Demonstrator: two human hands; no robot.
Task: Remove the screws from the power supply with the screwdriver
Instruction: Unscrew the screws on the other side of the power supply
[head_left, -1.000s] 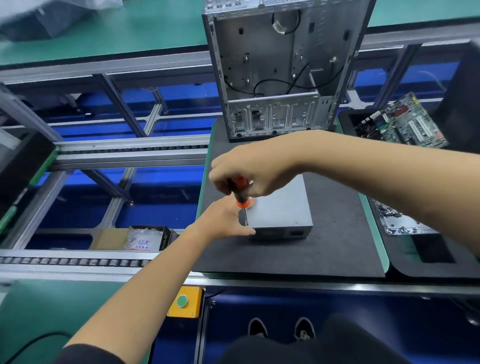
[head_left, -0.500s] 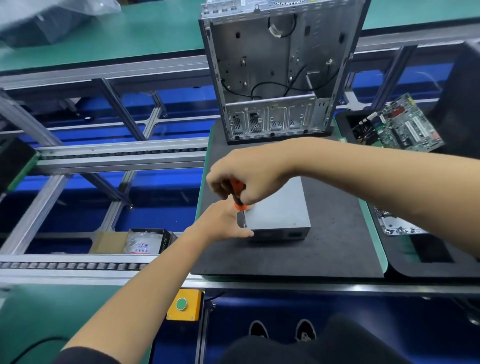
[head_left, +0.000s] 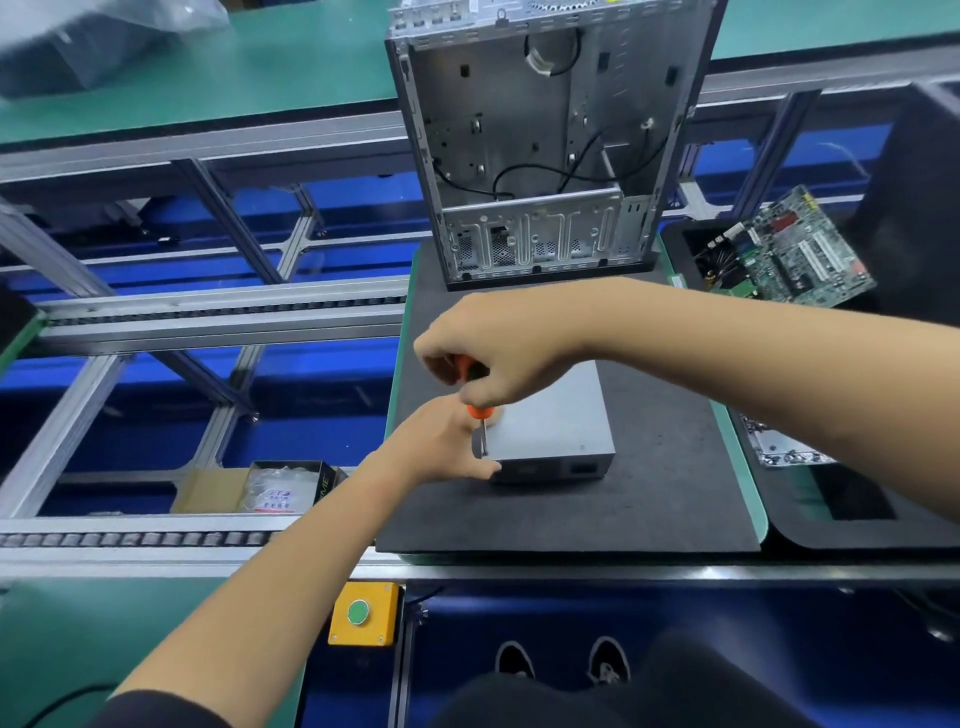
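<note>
Little has shifted since earlier — our right hand (head_left: 498, 353) still grips the screwdriver (head_left: 475, 402) on the power supply (head_left: 550, 421) mid-surface, left hand (head_left: 441, 447) steadying — a tilted tip could slip out.

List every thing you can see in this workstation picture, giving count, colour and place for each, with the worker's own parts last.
power supply: one, grey, on the black mat
screwdriver: one, orange and black handle, tip at the power supply's near left corner
black mat: one, centre of the bench
computer case: one, silver, open, upright at the mat's far end
circuit board: one, green, in the tray to the right
button box: one, yellow with a green button, under the bench edge
left hand: rests against the power supply's left end
right hand: grips the screwdriver handle
</note>
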